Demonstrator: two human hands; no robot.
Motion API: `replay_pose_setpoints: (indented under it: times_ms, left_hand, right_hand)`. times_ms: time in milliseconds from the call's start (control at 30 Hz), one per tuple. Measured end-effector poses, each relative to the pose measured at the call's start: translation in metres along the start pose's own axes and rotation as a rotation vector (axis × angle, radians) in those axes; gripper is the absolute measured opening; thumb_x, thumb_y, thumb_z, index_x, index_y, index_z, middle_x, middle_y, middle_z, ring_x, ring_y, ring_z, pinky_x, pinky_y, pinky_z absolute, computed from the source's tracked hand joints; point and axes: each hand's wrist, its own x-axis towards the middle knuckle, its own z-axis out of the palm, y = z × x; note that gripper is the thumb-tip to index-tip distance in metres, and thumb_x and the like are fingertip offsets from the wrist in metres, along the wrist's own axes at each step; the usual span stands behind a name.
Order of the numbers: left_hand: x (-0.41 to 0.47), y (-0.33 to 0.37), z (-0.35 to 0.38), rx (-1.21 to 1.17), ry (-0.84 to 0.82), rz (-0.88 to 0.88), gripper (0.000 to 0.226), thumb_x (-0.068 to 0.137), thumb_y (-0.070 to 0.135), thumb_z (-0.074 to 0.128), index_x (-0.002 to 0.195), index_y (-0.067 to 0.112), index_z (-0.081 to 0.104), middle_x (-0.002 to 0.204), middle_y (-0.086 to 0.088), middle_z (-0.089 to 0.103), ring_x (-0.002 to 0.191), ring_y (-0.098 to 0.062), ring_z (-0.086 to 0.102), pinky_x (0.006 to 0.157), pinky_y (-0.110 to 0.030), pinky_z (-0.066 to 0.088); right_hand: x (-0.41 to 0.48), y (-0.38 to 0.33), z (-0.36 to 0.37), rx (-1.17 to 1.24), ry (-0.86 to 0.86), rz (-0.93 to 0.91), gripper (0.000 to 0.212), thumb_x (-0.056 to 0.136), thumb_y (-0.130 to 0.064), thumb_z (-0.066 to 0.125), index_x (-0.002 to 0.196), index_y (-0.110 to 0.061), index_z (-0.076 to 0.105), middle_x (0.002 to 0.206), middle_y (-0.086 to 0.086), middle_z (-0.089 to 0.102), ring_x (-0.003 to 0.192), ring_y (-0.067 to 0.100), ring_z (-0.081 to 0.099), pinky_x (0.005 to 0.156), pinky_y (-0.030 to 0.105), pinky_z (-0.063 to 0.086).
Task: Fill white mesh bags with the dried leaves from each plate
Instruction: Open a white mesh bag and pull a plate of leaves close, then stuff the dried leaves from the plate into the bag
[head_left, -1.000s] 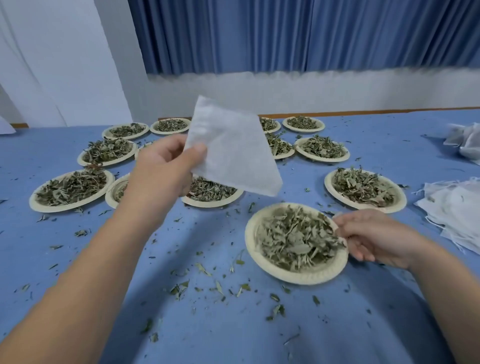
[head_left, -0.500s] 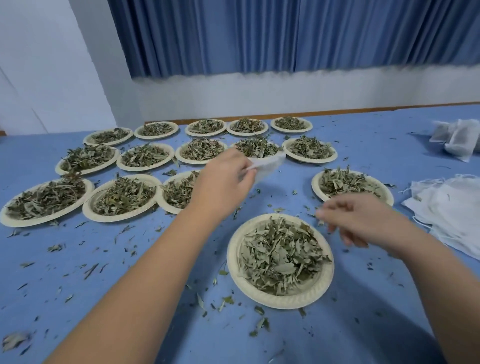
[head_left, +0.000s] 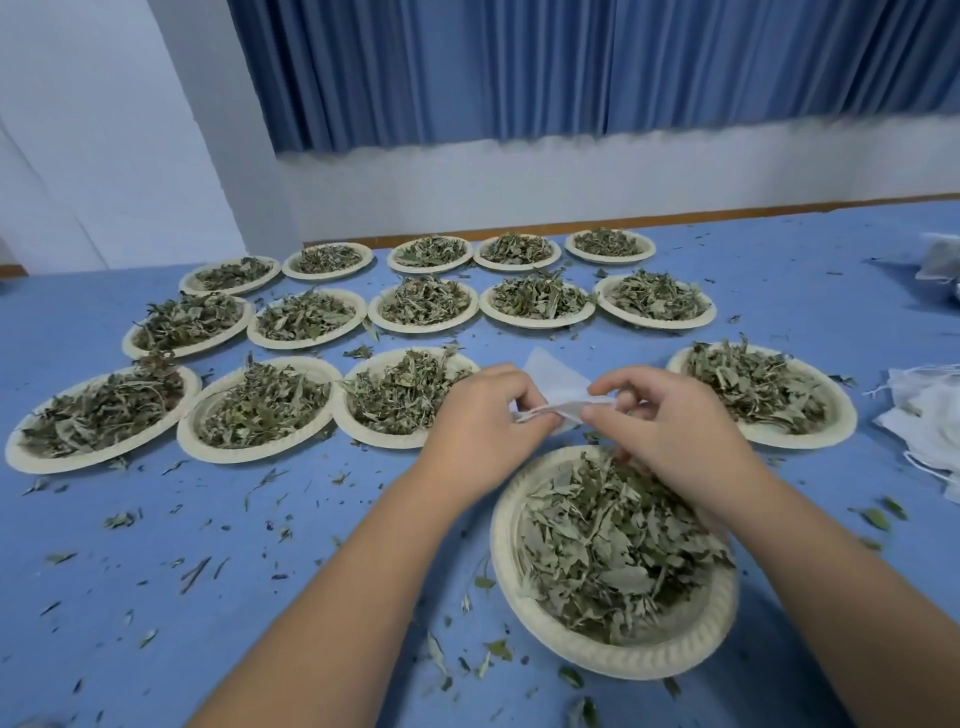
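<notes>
A white mesh bag (head_left: 553, 382) is held low over the blue table, just beyond the nearest plate. My left hand (head_left: 480, 421) pinches its left edge and my right hand (head_left: 670, 421) pinches its right edge, both at the bag's near rim. Below my hands a cream paper plate (head_left: 511, 561) is heaped with dried green leaves (head_left: 608, 545). My right wrist covers the plate's far right rim. Most of the bag is hidden behind my fingers.
Several more paper plates of dried leaves stand in rows across the table, the closest ones at left (head_left: 260, 410) and right (head_left: 761, 395). A pile of white mesh bags (head_left: 924, 415) lies at the right edge. Loose leaf bits litter the cloth.
My left hand lowered the bag from face height to just above the table. My right hand left the plate's rim and took hold of the bag's other edge.
</notes>
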Motion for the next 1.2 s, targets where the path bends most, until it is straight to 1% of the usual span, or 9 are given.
replay_pose_setpoints:
  times_ms: [100, 233, 367, 533, 733, 867, 933, 1033, 1200]
  left_hand:
    - [-0.004, 0.002, -0.001, -0.069, -0.029, -0.016, 0.021, 0.077, 0.029, 0.080, 0.068, 0.019, 0.063, 0.070, 0.012, 0.053, 0.065, 0.007, 0.046, 0.057, -0.014, 0.029]
    - [-0.009, 0.010, -0.003, -0.224, -0.021, -0.059, 0.020, 0.083, 0.031, 0.075, 0.067, 0.030, 0.062, 0.076, 0.011, 0.060, 0.060, 0.010, 0.047, 0.058, -0.010, 0.035]
    - [-0.010, 0.013, -0.003, -0.088, -0.008, -0.019, 0.021, 0.088, 0.026, 0.069, 0.070, 0.025, 0.059, 0.079, 0.010, 0.057, 0.067, 0.013, 0.046, 0.062, -0.007, 0.031]
    - [-0.011, 0.021, -0.001, -0.015, -0.062, 0.045, 0.014, 0.086, 0.039, 0.069, 0.085, 0.026, 0.066, 0.088, 0.010, 0.055, 0.071, 0.009, 0.045, 0.061, -0.013, 0.030]
    - [-0.008, 0.022, -0.005, 0.112, 0.009, 0.044, 0.009, 0.092, 0.026, 0.063, 0.084, 0.023, 0.062, 0.088, 0.006, 0.057, 0.073, 0.002, 0.048, 0.067, -0.007, 0.032]
    - [-0.011, 0.022, -0.013, 0.311, -0.054, 0.092, 0.010, 0.089, 0.033, 0.061, 0.089, 0.025, 0.055, 0.091, 0.006, 0.051, 0.082, -0.013, 0.050, 0.072, -0.031, 0.040]
    - [-0.010, 0.023, -0.016, 0.381, -0.111, 0.046, 0.011, 0.090, 0.034, 0.060, 0.091, 0.025, 0.054, 0.091, 0.005, 0.052, 0.084, -0.016, 0.051, 0.070, -0.033, 0.042]
    - [-0.007, 0.023, -0.018, 0.357, -0.048, -0.037, 0.006, 0.094, 0.026, 0.054, 0.091, 0.021, 0.056, 0.084, 0.002, 0.063, 0.081, -0.021, 0.059, 0.066, -0.034, 0.046]
    - [-0.009, 0.028, -0.012, 0.225, -0.030, 0.071, 0.009, 0.094, 0.019, 0.053, 0.102, 0.021, 0.056, 0.064, 0.007, 0.057, 0.065, -0.018, 0.055, 0.060, -0.034, 0.045]
  right_hand:
    - [0.000, 0.001, 0.005, -0.090, 0.084, -0.032, 0.014, 0.082, -0.019, 0.068, 0.084, -0.033, 0.064, 0.064, -0.006, 0.057, 0.058, 0.018, 0.060, 0.060, 0.034, 0.050]
    - [-0.002, -0.003, 0.005, -0.141, 0.102, -0.100, 0.019, 0.082, -0.014, 0.064, 0.090, -0.031, 0.063, 0.068, -0.003, 0.057, 0.061, 0.005, 0.052, 0.053, 0.011, 0.039]
    - [-0.005, -0.003, 0.002, -0.132, 0.089, -0.133, 0.022, 0.080, -0.010, 0.061, 0.093, -0.028, 0.062, 0.068, -0.003, 0.055, 0.061, 0.005, 0.050, 0.054, 0.012, 0.038]
    - [-0.004, -0.004, -0.003, -0.121, 0.080, -0.165, 0.022, 0.079, -0.011, 0.061, 0.093, -0.028, 0.060, 0.068, 0.003, 0.058, 0.058, -0.001, 0.049, 0.052, 0.009, 0.036]
    - [-0.006, -0.004, -0.005, -0.099, 0.011, -0.178, 0.027, 0.076, -0.010, 0.061, 0.090, -0.033, 0.058, 0.059, -0.009, 0.054, 0.053, 0.003, 0.047, 0.058, 0.027, 0.043]
    - [-0.008, -0.006, 0.001, -0.107, -0.029, -0.184, 0.025, 0.075, -0.008, 0.061, 0.093, -0.027, 0.060, 0.063, -0.007, 0.051, 0.054, 0.006, 0.044, 0.058, 0.030, 0.040]
    - [-0.009, -0.006, 0.003, -0.113, -0.038, -0.184, 0.025, 0.075, -0.009, 0.060, 0.091, -0.028, 0.059, 0.062, -0.009, 0.049, 0.054, 0.006, 0.042, 0.057, 0.027, 0.038]
    - [-0.009, -0.007, 0.003, -0.206, -0.063, -0.205, 0.025, 0.075, -0.009, 0.060, 0.088, -0.031, 0.054, 0.057, -0.010, 0.045, 0.052, 0.003, 0.042, 0.053, 0.021, 0.034]
    - [-0.006, -0.005, 0.004, -0.379, -0.062, -0.173, 0.025, 0.077, -0.016, 0.059, 0.098, -0.027, 0.051, 0.061, -0.006, 0.047, 0.056, 0.010, 0.045, 0.056, 0.035, 0.040]
